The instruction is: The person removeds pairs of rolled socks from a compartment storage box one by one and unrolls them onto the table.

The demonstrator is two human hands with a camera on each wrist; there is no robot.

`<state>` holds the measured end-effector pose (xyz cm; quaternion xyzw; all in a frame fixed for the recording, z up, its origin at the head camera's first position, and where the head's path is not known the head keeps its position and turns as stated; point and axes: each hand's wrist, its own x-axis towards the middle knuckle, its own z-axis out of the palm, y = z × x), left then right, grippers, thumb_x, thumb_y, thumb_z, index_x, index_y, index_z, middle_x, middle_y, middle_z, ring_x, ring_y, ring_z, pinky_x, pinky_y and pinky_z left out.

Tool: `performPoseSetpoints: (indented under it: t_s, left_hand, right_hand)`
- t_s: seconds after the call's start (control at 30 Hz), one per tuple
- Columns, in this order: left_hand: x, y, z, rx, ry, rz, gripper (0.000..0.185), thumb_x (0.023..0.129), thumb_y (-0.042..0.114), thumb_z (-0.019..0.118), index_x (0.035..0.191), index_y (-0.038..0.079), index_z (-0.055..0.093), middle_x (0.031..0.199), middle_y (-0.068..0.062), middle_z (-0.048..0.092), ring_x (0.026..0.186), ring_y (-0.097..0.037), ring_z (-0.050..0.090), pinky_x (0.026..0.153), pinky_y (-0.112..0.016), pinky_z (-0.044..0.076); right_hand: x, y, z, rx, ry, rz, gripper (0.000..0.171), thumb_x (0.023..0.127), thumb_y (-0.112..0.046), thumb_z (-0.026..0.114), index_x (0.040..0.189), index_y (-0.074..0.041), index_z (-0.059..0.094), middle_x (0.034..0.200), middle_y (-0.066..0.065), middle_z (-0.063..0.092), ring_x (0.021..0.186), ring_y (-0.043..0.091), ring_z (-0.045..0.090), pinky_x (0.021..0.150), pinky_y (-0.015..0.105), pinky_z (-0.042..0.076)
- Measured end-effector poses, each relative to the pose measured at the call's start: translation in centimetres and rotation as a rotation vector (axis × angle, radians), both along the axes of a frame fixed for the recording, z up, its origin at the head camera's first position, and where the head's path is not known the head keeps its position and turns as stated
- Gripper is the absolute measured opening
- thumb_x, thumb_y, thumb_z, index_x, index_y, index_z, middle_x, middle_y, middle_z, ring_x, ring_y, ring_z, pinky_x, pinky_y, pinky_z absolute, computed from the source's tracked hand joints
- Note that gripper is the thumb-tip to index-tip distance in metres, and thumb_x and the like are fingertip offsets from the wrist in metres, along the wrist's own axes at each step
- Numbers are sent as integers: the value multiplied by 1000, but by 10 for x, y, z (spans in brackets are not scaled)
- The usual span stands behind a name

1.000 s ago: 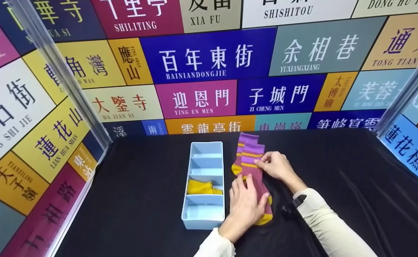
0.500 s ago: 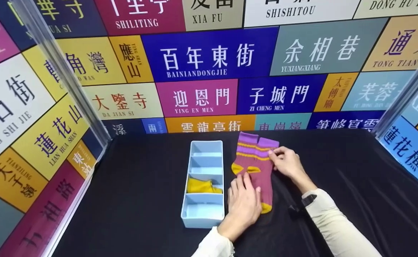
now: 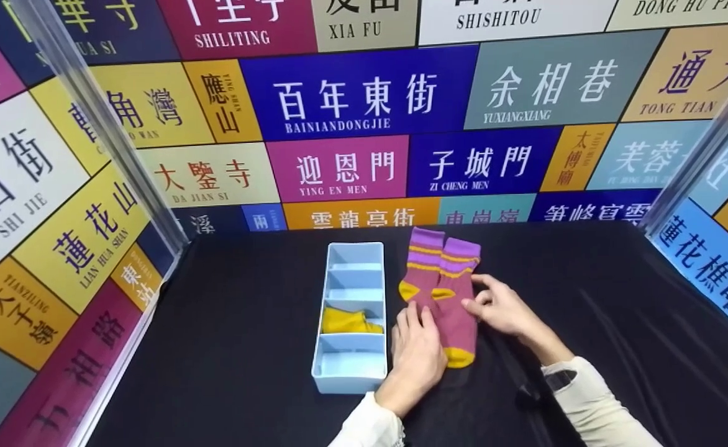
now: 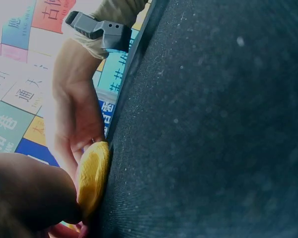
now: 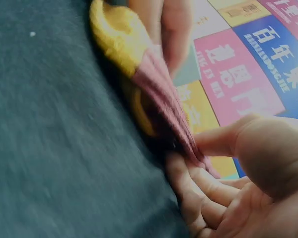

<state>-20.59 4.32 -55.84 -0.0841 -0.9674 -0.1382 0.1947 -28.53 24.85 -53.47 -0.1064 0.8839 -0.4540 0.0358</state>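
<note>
Ribbed purple socks flat on black cloth.
Left hand presses them, fingers straight; right hand pinches the knit edge.

Black cloth tabletop within walls of colourful street-name signs, clear corner posts.

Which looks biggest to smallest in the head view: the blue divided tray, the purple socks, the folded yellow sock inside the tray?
1. Blue divided tray, clearly the largest.
2. Purple socks, somewhat smaller, though partly covered by both hands.
3. Yellow sock, the smallest; it fills one compartment.
</note>
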Motion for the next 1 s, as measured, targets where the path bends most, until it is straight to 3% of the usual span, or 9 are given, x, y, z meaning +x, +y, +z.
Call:
performPoseSetpoints:
  t_s: [0.1,0.2,0.4,0.5,0.67,0.87,1.0]
  left_hand:
    - [1,1,0,-9,15,5,56,88,23,81,137,0,65,145,-21,60,128,-35,56,100,-45,54]
    - [2,1,2,7,-17,0,56,95,31,77,139,-1,64,148,-22,59,130,-36,56,104,-46,53]
    - [2,3,6,28,-162,-11,70,99,44,75,149,-2,57,158,-23,51,140,-38,51,116,-49,48]
    - [2,3,8,26,-187,-9,71,98,44,77,149,-1,57,159,-23,51,142,-38,50,118,-49,48]
    - [2,3,11,19,-215,-11,72,97,44,78,150,0,58,159,-22,51,142,-39,50,118,-50,48]
    - [3,2,17,-12,-269,-2,71,98,45,77,152,3,58,161,-20,50,145,-40,49,119,-50,47]
    - [5,2,19,-60,-240,-7,67,99,45,75,150,4,59,159,-20,53,143,-39,51,116,-49,48]
  right_hand:
    - [0,11,0,8,25,-69,57,105,-17,70,154,3,49,85,9,73,67,9,60,67,23,48]
    - [2,19,0,5,-11,-75,63,105,-24,72,156,1,47,89,10,73,67,11,61,65,24,49]
    - [9,29,5,-41,-117,124,94,95,-22,84,166,5,28,96,14,74,82,17,68,78,22,52]
    - [10,33,9,-44,-130,187,87,98,-10,77,167,7,26,99,18,73,85,19,69,78,22,54]
    - [10,38,12,-10,-136,204,69,103,0,62,164,9,31,109,23,71,91,21,69,77,23,57]
    - [10,34,9,12,-135,227,66,104,-4,63,163,10,34,113,22,71,98,25,71,82,23,58]
    - [9,28,5,-12,-96,235,66,104,-5,66,160,13,37,110,22,71,96,22,69,82,21,56]
